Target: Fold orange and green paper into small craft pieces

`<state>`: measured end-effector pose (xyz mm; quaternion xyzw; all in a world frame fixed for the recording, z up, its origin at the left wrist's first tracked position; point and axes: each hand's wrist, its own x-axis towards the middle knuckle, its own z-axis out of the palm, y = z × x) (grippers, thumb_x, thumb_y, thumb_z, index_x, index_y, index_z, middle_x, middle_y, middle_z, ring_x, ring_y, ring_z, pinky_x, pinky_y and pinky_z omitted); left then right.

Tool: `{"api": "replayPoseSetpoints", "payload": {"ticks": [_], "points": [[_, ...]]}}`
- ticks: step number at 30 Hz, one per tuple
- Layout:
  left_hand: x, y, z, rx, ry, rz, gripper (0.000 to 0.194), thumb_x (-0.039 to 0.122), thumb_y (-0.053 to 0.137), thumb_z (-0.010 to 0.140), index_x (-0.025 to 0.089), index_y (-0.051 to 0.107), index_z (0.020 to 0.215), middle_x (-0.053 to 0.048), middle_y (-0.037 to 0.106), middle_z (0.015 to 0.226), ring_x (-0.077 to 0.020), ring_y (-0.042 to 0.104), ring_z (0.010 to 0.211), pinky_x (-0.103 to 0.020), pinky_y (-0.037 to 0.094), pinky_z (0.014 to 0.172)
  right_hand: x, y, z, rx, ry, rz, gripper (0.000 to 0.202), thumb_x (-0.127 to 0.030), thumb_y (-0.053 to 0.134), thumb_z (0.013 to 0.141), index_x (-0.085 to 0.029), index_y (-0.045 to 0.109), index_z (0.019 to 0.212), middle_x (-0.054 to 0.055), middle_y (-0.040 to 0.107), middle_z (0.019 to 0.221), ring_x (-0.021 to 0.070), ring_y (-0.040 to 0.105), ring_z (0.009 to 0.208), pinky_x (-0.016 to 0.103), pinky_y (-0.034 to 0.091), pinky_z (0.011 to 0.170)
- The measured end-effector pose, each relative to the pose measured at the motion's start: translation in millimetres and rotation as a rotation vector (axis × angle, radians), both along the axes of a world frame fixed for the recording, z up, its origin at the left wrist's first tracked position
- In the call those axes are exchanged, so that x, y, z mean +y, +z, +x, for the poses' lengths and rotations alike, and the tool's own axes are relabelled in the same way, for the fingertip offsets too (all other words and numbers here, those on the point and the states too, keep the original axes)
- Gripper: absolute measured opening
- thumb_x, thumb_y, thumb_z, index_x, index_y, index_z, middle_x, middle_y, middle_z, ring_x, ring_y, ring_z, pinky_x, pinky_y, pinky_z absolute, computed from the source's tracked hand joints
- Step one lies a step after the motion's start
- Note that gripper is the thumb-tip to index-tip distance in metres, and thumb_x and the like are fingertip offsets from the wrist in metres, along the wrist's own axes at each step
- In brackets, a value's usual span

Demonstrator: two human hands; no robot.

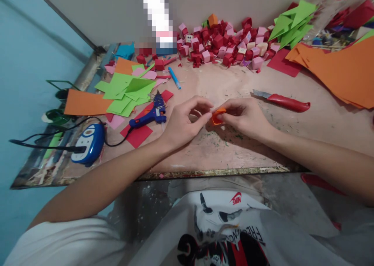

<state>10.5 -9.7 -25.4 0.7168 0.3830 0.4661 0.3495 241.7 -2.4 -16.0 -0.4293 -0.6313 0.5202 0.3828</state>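
Observation:
Over the middle of the wooden table, a small folded orange paper piece (218, 117) is pinched between the thumb and fingers of my right hand (244, 116). My left hand (189, 120) is at its left side, fingers curled, with the thumb tip by the piece's left edge; whether it grips the paper is hard to tell. A red-handled knife (289, 102) lies to the right of my right hand. Left of my left hand rests a blue glue gun (153, 113) on red paper (137, 136).
Many small red and pink paper cubes (219, 44) are heaped at the back. Green sheets (128, 90) and a blue power socket (89, 143) with a black cable are at left. Orange sheets (341, 71) lie at right. A blue pen (174, 78) is behind my left hand.

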Motion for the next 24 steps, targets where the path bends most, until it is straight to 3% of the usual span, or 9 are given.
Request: {"api": "replayPoseSetpoints", "payload": {"ticks": [6, 11, 24], "points": [[8, -2.9, -3, -0.006, -0.098, -0.140, 0.013, 0.029, 0.084, 0.097, 0.021, 0.087, 0.106, -0.005, 0.088, 0.105, -0.0173, 0.083, 0.089, -0.029, 0.069, 0.081, 4, 4.4, 1, 0.115, -0.028, -0.134, 0.018, -0.036, 0.102, 0.082, -0.027, 0.086, 0.083, 0.004, 0.088, 0.091, 0.0237, 0.082, 0.082, 0.041, 0.073, 0.082], [10, -5.4, -3, -0.042, -0.123, -0.211, 0.023, 0.040, 0.092, 0.095, 0.021, 0.088, 0.107, -0.006, 0.089, 0.103, -0.0176, 0.081, 0.084, -0.029, 0.068, 0.076, 4, 3.6, 0, 0.221, -0.017, -0.227, 0.021, -0.032, 0.106, 0.077, -0.025, 0.087, 0.082, 0.002, 0.087, 0.089, 0.0197, 0.080, 0.079, 0.038, 0.072, 0.085], [12, -7.1, -2, -0.087, -0.139, -0.265, 0.024, 0.039, 0.096, 0.090, 0.020, 0.084, 0.098, -0.005, 0.087, 0.100, -0.0173, 0.080, 0.085, -0.029, 0.067, 0.079, 3, 3.9, 0, 0.144, -0.021, -0.172, 0.022, -0.037, 0.106, 0.079, -0.026, 0.088, 0.085, 0.003, 0.086, 0.089, 0.0229, 0.082, 0.081, 0.040, 0.073, 0.084]]}}
